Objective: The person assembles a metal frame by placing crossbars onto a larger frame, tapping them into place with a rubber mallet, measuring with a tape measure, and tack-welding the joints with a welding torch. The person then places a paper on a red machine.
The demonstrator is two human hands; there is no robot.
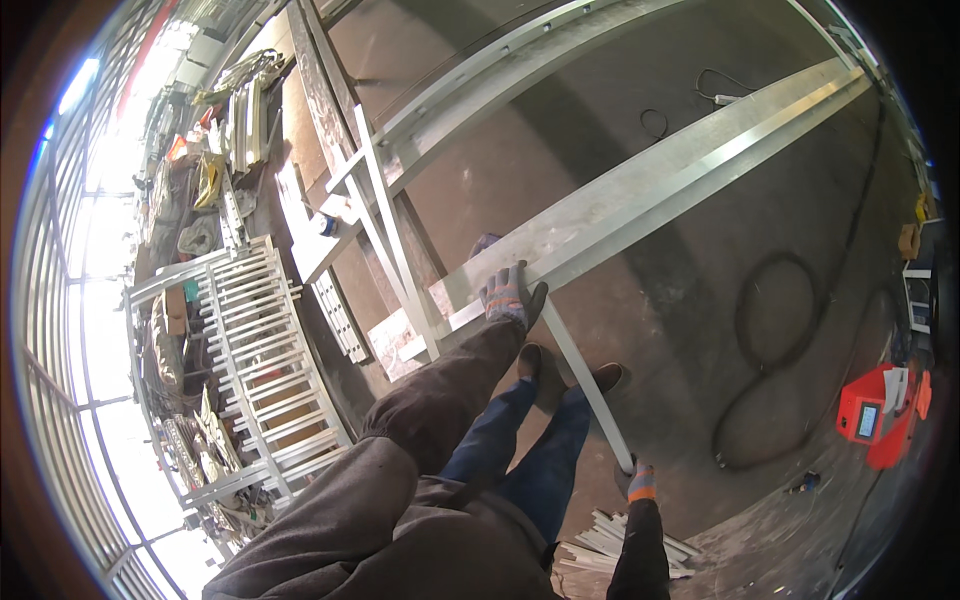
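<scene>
A long silvery metal beam (640,215) with a raised edge runs from the middle toward the far right. My left hand (512,297), in a grey and orange work glove, lies on its near end with fingers stretched out. Beside that hand's thumb is the upper end of a straight, narrow metal bar (585,375); whether it touches the beam I cannot tell. The bar slants down to my right hand (638,480), also gloved, which is closed around its lower end. Crossing metal bars (385,215) stand just left of the beam's near end.
A second long beam (480,85) lies farther off. At left stands a slatted metal rack (265,345) amid piled materials. A black cable (740,345) loops over the floor at right, near a red machine (872,410). Loose metal strips (600,545) lie by my right forearm.
</scene>
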